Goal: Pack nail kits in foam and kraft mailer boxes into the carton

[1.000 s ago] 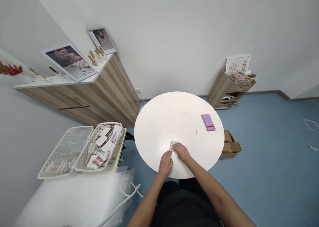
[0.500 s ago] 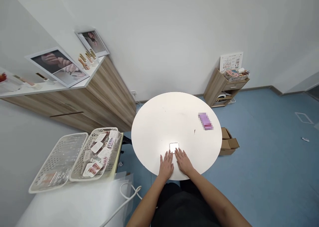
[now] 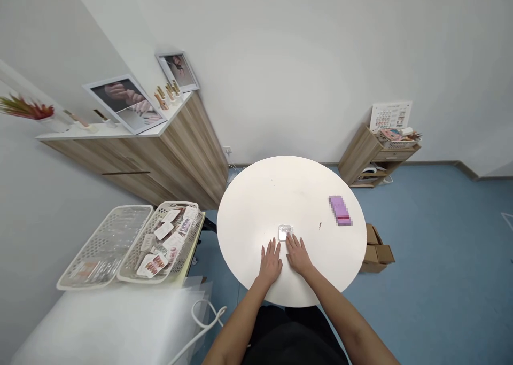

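Pink packet [image 3: 340,210]: pixelated, print illegible. Clear plastic case [image 3: 286,232]: contents too small to tell. Nail sample cards [image 3: 163,230]: lettering unreadable.
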Demonstrator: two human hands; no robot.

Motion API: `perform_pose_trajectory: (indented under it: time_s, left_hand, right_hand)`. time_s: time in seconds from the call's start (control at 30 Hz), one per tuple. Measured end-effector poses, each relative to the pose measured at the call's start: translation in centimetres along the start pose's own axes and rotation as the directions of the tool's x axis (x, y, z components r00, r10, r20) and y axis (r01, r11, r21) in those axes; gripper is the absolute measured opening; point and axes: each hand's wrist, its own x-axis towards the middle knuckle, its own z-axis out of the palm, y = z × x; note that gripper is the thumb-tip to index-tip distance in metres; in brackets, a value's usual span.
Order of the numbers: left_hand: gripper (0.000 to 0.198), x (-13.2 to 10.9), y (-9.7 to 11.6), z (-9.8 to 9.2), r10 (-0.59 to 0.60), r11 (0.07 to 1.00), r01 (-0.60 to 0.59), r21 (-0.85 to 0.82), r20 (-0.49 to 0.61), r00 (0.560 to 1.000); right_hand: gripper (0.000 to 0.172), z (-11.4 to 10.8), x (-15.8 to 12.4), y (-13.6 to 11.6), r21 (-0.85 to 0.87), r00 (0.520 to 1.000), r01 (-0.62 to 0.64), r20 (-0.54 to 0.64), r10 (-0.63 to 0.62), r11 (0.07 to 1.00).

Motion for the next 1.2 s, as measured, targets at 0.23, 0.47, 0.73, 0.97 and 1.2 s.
perform_pose_trajectory:
  time_s: [0.23,0.47,0.73,0.97,1.2]
  left_hand:
    - [0.047,-1.7,-2.5,-0.9,-0.14,0.986,0.125,-0.106,-0.144,0.98]
    - [0.039,-6.7,-7.1,-3.0,-0.411,0.907,0.329,-0.261,-0.382,0.828]
    - [0.035,-16.5,-11.9,-5.4,-0.651,0.747,0.584,-0.317,-0.522,0.55]
    - [0.042,-27.3,-16.1,-4.8,-0.795,0.526,0.787,-0.323,-0.515,0.321]
    - [0.055,-32.2,-21.8,-4.7,-0.85,0.453,0.849,-0.273,-0.42,0.318]
  right_hand:
    - [0.063,-2.0,4.8,3.1,-0.062,0.994,-0.018,0.102,0.024,0.998]
    - [0.061,-1.9,7.8,2.6,-0.126,0.996,-0.066,0.048,0.073,0.99]
    - [0.058,-2.3,9.9,-9.7,-0.034,0.931,0.361,-0.039,-0.362,0.932]
    - [0.051,-1.3,8.4,-24.5,0.075,0.646,0.764,-0.087,-0.759,0.641]
    - [0.046,0.2,5.5,-35.7,0.124,0.466,0.876,0.041,-0.884,0.467]
